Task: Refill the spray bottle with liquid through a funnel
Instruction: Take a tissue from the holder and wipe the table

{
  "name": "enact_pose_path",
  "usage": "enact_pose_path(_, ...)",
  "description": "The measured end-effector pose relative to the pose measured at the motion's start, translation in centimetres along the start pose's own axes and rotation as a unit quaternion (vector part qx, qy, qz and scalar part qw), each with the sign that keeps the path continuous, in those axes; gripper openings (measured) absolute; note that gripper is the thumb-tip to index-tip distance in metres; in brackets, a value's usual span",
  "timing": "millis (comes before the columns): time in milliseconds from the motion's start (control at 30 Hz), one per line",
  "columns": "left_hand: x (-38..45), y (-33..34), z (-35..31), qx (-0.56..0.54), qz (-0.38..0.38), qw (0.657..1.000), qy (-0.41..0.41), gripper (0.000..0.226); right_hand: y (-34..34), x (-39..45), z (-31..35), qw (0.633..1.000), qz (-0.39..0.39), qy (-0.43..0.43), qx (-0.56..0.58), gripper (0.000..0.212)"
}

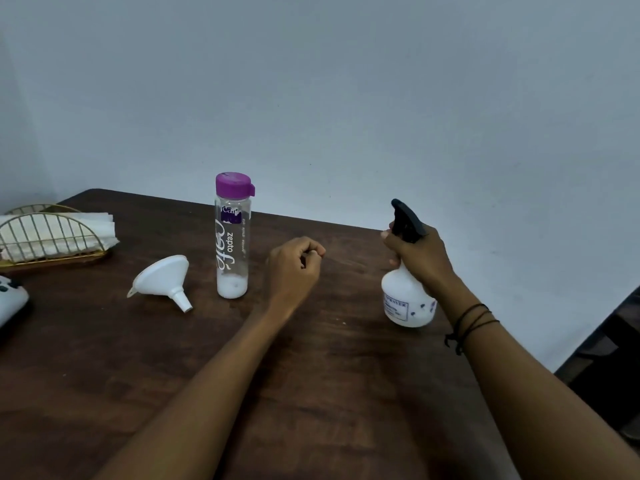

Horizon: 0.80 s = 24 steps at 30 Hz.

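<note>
A white spray bottle [405,303] with a black trigger head stands at the right of the dark wooden table [311,375]. My right hand [419,254] is wrapped around its neck and trigger head. My left hand [294,268] hovers over the middle of the table with its fingers curled in and nothing in it. A clear bottle [232,244] with a purple cap stands upright to the left of that hand, with a little white liquid at the bottom. Further left a white funnel [164,280] lies on its side, spout pointing to the front right.
A gold wire napkin holder [45,237] with white napkins sits at the table's back left. A white object [10,303] shows at the left edge. The wall is close behind the table. A dark chair [609,358] stands beyond the table's right edge.
</note>
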<state>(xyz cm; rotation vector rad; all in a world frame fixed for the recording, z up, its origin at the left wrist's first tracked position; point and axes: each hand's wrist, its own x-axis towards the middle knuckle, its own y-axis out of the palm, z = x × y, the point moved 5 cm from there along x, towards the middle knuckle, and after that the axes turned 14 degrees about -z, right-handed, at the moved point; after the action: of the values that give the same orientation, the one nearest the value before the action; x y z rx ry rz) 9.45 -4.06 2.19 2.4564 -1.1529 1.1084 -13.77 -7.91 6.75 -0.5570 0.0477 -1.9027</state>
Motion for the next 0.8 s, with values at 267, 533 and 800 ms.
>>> enact_pose_path(267, -0.6, 0.9, 0.2, 0.015, 0.048, 0.999, 0.016, 0.024, 0.8, 3.1, -2.5, 0.982, -0.130, 0.040, 0.131, 0.024)
enact_pose_path(533, -1.3, 1.4, 0.1, 0.031, 0.075, 0.996, 0.036, 0.020, 1.8, 3.3, -3.6, 0.993, -0.113, 0.001, 0.031, 0.042)
enact_pose_path(800, -1.0, 1.0, -1.8, -0.002, 0.060, 0.996, 0.066, 0.020, -0.7, -4.5, -1.0, 0.912, -0.331, -0.239, -0.025, 0.043)
